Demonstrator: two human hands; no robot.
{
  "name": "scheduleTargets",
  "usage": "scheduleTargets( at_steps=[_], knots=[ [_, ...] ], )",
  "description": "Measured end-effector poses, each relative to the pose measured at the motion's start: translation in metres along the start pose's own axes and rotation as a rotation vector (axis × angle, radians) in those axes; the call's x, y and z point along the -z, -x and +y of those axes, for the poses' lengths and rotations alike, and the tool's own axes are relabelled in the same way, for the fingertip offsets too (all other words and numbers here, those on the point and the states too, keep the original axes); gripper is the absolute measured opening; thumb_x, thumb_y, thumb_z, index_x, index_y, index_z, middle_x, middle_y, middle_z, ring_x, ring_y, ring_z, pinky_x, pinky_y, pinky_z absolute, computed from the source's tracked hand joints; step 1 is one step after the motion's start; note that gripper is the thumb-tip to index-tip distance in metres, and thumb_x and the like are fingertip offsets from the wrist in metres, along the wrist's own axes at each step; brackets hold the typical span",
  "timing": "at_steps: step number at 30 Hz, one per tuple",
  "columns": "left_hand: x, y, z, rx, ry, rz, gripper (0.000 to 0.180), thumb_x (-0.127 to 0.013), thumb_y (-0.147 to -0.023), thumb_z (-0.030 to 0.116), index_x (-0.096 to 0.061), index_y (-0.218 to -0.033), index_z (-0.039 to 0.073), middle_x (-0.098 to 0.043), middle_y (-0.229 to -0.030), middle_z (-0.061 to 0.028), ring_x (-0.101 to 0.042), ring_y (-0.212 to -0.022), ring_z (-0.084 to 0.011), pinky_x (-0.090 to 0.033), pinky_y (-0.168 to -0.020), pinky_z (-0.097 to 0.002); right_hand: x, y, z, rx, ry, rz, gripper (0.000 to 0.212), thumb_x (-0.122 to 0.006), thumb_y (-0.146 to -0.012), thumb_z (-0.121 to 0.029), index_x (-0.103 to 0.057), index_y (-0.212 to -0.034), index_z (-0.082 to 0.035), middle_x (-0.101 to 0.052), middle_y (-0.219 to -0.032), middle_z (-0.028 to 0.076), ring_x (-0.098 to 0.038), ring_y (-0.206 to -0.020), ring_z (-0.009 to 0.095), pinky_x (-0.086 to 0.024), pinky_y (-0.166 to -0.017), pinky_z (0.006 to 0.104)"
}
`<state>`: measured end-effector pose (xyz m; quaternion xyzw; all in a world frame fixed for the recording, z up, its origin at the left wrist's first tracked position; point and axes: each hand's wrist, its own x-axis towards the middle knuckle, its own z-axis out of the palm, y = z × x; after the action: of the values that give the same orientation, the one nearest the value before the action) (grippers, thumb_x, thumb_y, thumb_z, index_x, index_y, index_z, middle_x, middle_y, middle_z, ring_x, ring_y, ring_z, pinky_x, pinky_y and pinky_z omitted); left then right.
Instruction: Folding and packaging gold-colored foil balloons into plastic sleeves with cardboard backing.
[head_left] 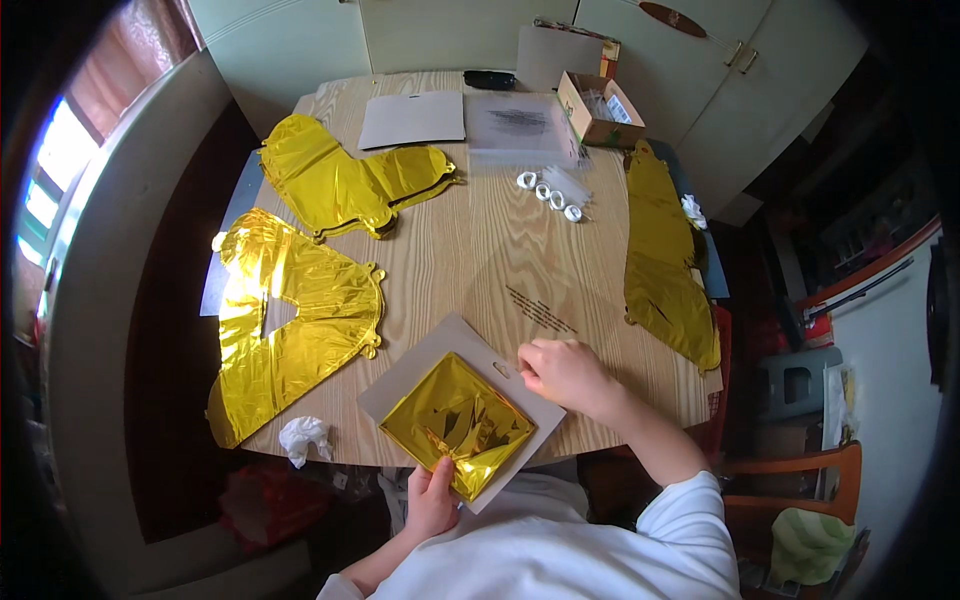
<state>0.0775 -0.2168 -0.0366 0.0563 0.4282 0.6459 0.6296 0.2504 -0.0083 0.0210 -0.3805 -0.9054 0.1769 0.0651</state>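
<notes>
My left hand (433, 497) grips the near edge of a grey backing card (400, 374), its thumb pressed on the folded gold foil balloon (465, 405) that lies on the card. The card is tilted cornerwise at the table's front edge, its hang hole towards the right. Just beyond that hole, my right hand (566, 374) is closed in a pinch. It seems to hold a clear plastic bag (540, 308) with dark print, which lies over the wood. The bag's edges are faint, and my fingertips are partly hidden.
Gold foil balloons lie flat at the left front (275, 345), left back (335, 180) and right edge (660, 240). Behind are grey cards (412, 122), clear bags (510, 145), white ribbon rolls (557, 201) and an open box (600, 125). Crumpled white tissue (305, 440) sits at the front left.
</notes>
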Motion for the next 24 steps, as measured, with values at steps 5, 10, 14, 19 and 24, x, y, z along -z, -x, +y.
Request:
scheduleTargets(
  at_steps=[5, 10, 14, 19, 24],
  knots=[
    [-0.005, 0.000, 0.001, -0.019, -0.002, 0.030, 0.020, -0.048, -0.102, 0.010, -0.055, -0.117, -0.001, -0.065, -0.110, -0.0098, -0.064, -0.091, -0.0152, -0.052, -0.074, -0.0272, 0.003, 0.008, 0.008, 0.003, 0.041, -0.017, 0.014, -0.065, -0.083, -0.021, -0.061, -0.079, -0.008, -0.065, -0.077, 0.008, -0.067, -0.071, 0.028, -0.054, -0.064, 0.0401],
    [-0.001, -0.001, -0.004, -0.021, 0.000, 0.053, 0.020, -0.047, -0.102, 0.010, -0.056, -0.116, 0.000, -0.065, -0.108, -0.0082, -0.063, -0.084, -0.0127, -0.050, -0.066, -0.0246, 0.011, 0.010, 0.002, 0.027, 0.034, -0.012, 0.013, -0.065, -0.082, -0.020, -0.061, -0.080, -0.008, -0.067, -0.077, 0.008, -0.068, -0.070, 0.028, -0.055, -0.061, 0.0399],
    [-0.008, 0.001, -0.003, -0.032, 0.015, 0.065, 0.020, -0.046, -0.102, 0.010, -0.056, -0.116, 0.000, -0.065, -0.107, -0.0077, -0.063, -0.082, -0.0128, -0.050, -0.064, -0.0247, 0.015, 0.011, -0.004, 0.035, 0.033, 0.002, 0.015, -0.066, -0.083, -0.021, -0.060, -0.080, -0.008, -0.064, -0.075, 0.007, -0.066, -0.069, 0.028, -0.054, -0.062, 0.0396],
    [-0.026, 0.000, 0.003, 0.013, 0.062, 0.073, 0.020, -0.046, -0.103, 0.011, -0.055, -0.118, 0.002, -0.064, -0.111, -0.0076, -0.063, -0.091, -0.0151, -0.052, -0.073, -0.0277, 0.011, 0.010, -0.012, 0.065, 0.039, 0.083, 0.012, -0.065, -0.083, -0.018, -0.058, -0.082, -0.008, -0.063, -0.075, 0.008, -0.066, -0.069, 0.028, -0.054, -0.061, 0.0397],
    [-0.020, -0.001, 0.004, 0.113, 0.054, 0.031, 0.023, -0.046, -0.103, 0.013, -0.052, -0.123, 0.003, -0.062, -0.118, -0.0093, -0.062, -0.104, -0.0188, -0.053, -0.087, -0.0319, -0.004, 0.005, -0.018, 0.015, 0.076, 0.159, 0.008, -0.064, -0.082, -0.014, -0.058, -0.083, -0.008, -0.062, -0.077, 0.009, -0.066, -0.069, 0.029, -0.054, -0.062, 0.0398]
  ],
)
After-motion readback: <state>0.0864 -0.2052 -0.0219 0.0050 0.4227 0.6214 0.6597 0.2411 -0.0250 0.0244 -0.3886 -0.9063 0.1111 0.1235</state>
